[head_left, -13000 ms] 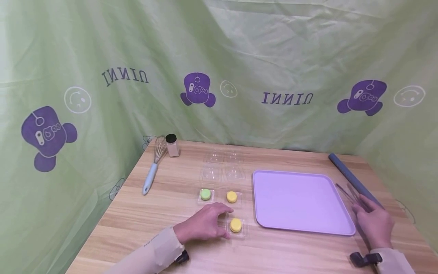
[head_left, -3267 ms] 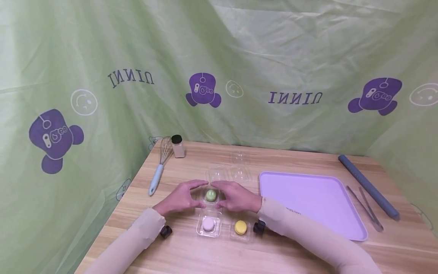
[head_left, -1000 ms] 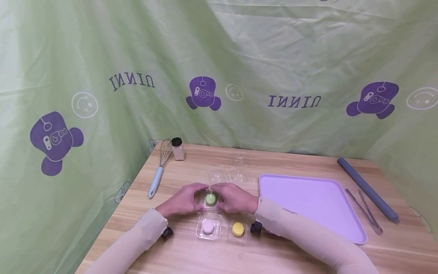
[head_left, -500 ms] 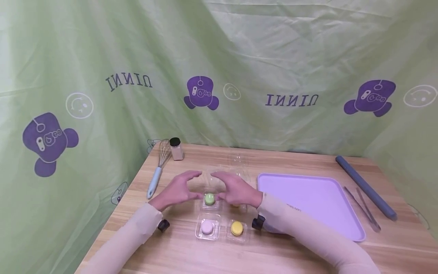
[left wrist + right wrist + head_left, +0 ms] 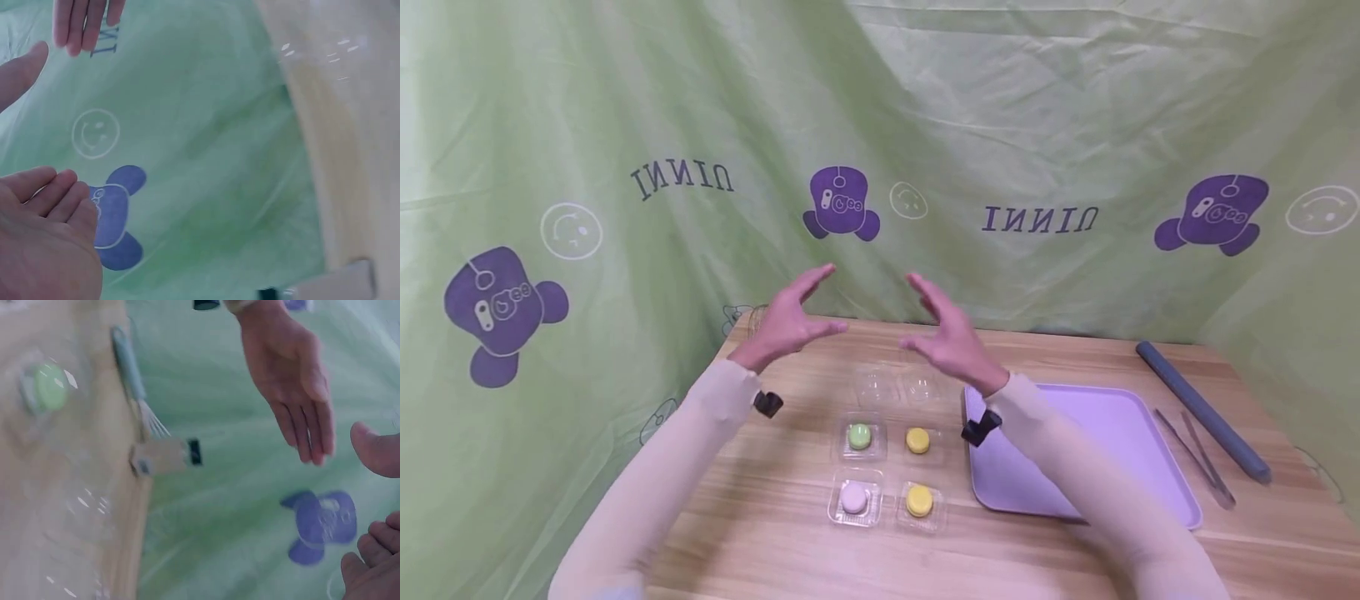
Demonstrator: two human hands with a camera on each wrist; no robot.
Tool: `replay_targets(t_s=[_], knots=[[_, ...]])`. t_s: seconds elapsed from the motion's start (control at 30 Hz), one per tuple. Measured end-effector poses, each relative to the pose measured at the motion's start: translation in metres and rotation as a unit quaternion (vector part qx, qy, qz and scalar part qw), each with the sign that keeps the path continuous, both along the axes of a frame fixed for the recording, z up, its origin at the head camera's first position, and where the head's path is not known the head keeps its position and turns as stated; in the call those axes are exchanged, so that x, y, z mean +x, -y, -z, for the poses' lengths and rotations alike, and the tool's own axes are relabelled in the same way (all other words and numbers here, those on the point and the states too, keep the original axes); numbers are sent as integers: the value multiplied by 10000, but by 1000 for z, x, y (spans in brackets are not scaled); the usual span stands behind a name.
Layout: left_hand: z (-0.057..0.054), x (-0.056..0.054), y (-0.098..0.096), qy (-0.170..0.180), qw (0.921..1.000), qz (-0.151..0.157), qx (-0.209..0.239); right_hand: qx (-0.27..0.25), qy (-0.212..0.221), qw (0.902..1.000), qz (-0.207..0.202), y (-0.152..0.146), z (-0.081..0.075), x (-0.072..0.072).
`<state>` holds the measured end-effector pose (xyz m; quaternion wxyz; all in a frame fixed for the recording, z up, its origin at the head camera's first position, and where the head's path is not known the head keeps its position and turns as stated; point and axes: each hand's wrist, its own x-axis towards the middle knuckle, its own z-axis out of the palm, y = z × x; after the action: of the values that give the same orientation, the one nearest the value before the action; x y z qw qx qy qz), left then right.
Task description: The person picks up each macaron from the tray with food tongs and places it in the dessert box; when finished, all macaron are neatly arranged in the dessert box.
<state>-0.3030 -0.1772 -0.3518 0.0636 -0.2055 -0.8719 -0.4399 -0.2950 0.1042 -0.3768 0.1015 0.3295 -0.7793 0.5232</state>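
Both hands are raised over the back of the table with nothing in them. My left hand has its thumb and fingers spread, and its palm shows in the left wrist view. Facing it across a gap, my right hand is held the same way. Below them are small clear boxes with a green macaron, a pink macaron, a back yellow macaron and a front yellow macaron. Glints of clear plastic show over the green one in the right wrist view. Behind these lie clear domed lids.
A purple tray lies partly under the right forearm. To its right are metal tongs and a blue rolling pin. A whisk and a black-capped jar stand at the back left. Green cloth hangs behind.
Both hands have risen off the green macaron's box and moved apart. Earlier, the right hand held the tongs, which now lie on the table. The pink macaron's box has appeared, and fewer loose lids show.
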Motion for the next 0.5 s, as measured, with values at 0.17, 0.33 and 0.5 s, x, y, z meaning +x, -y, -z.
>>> replay_targets(t_s=[0.17, 0.33, 0.5], knots=[[-14, -31, -16, 29, 9999, 138, -12, -696, 345, 9969, 150, -27, -14, -28], [-10, -62, -34, 208, 9990, 366, -134, -894, 870, 9916, 349, -52, -12, -52], [9, -89, -51, 542, 9961, 661, -217, -874, 1307, 9865, 464, -74, 3, -72]])
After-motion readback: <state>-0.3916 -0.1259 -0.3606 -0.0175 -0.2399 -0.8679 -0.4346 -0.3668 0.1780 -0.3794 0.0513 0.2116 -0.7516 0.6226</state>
